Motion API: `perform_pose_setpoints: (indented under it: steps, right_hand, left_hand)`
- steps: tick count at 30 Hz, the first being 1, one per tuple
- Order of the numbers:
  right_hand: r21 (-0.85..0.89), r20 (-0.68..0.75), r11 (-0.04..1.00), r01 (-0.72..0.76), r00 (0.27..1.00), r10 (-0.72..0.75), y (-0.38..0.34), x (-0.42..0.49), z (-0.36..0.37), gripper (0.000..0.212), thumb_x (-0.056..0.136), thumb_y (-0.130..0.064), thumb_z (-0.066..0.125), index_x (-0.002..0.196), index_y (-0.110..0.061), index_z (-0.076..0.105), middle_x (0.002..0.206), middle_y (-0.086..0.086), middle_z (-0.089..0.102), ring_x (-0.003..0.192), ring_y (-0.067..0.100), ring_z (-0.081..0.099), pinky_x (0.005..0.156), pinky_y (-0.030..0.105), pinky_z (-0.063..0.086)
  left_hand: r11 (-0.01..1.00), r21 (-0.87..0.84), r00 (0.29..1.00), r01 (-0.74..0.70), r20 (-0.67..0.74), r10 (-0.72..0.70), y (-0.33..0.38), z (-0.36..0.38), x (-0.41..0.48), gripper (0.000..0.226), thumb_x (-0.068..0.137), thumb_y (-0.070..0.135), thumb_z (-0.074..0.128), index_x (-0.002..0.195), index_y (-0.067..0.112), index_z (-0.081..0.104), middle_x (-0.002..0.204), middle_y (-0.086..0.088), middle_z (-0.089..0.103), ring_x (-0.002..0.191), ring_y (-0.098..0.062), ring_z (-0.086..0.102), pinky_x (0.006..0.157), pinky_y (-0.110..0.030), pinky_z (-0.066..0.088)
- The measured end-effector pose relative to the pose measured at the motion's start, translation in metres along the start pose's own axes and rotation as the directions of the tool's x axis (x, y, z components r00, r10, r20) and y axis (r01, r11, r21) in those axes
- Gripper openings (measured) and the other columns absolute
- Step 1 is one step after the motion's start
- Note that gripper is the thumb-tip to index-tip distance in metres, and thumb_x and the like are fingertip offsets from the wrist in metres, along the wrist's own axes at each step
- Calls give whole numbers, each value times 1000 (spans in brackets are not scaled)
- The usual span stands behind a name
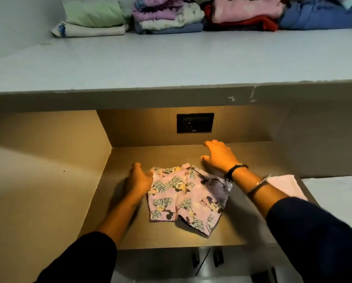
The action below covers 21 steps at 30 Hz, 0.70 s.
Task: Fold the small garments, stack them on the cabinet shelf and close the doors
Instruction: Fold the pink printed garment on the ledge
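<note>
Warm light is falling on a wooden shelf. Pink printed shorts are lying flat mid-shelf. Left hand is touching their left edge, open; right hand is hovering open, empty.

Home bedroom wardrobe, I'd say: grey shelf above me stacked with folded clothes, wood-look niche below with a wall socket, kids' cartoon-print shorts laid flat.

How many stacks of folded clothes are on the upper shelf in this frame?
4: green-and-white stack at left, lilac stack next, pink-and-red stack, blue stack at right. The frame edge may hide more.
</note>
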State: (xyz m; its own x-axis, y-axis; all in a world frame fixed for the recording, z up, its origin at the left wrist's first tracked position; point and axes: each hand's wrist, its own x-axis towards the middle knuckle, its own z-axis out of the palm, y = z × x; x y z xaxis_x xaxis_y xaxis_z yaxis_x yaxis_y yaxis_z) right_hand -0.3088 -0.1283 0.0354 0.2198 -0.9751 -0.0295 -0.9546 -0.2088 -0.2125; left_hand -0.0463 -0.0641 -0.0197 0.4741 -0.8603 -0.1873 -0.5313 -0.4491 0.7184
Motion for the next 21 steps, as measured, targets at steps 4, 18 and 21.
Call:
perform_pose_setpoints:
  steps: [4,18,21]
  right_hand:
    - [127,-186,985,113,979,-88,-13,-46,46,33,93,-41,51,118,-21,59,112,2,58,107,20,52,91,35,46]
    - [-127,-79,920,370,921,-382,-2,-147,108,8,83,-27,60,81,-19,59,75,0,60,66,21,57,61,32,47]
    - [-139,-94,915,378,915,-393,-5,-144,108,13,86,-29,60,95,-20,61,76,-1,64,62,21,58,56,32,47]
  left_hand:
    - [908,181,921,-377,-27,388,-29,5,-28,41,89,27,59,129,28,50,130,-2,56,111,-22,55,89,-43,51]
    - [382,416,564,-825,573,595,-75,13,-49,46,97,35,49,139,18,48,132,-7,60,114,-21,57,96,-30,46]
    - [278,471,540,-837,627,561,-65,15,-47,49,98,33,45,144,20,39,129,-8,60,109,-21,58,90,-30,48]
